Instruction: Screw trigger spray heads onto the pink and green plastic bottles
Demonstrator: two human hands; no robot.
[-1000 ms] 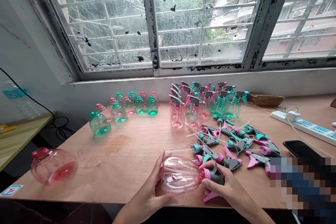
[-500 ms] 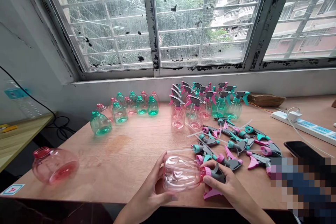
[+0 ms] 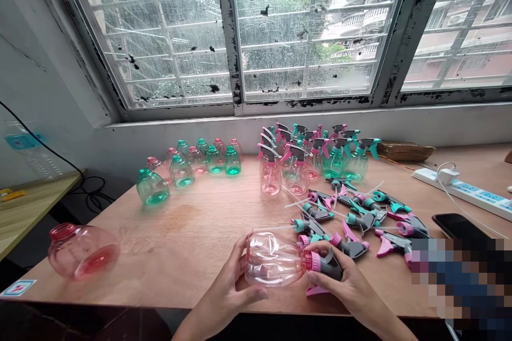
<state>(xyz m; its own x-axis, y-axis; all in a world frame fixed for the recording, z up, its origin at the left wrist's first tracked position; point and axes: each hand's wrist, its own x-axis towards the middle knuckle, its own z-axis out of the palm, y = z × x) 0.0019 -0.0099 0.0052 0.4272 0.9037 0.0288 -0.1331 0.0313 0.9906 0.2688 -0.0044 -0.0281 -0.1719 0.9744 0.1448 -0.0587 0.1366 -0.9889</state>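
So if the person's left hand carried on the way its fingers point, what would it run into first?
The left hand wraps a clear pink bottle; beyond it, the first thing looks like the thin dip tube of a loose trigger sprayer on the table, though depth is hard to judge.

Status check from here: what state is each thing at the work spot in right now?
Clear pink plastic bottle: on its side, dip tube inside.
Grey-and-pink trigger sprayer: at the bottle's neck, tightness unclear.
Left hand: gripping the bottle.
Right hand: gripping the sprayer.
Grey-and-teal trigger sprayer: loose on the wooden table.
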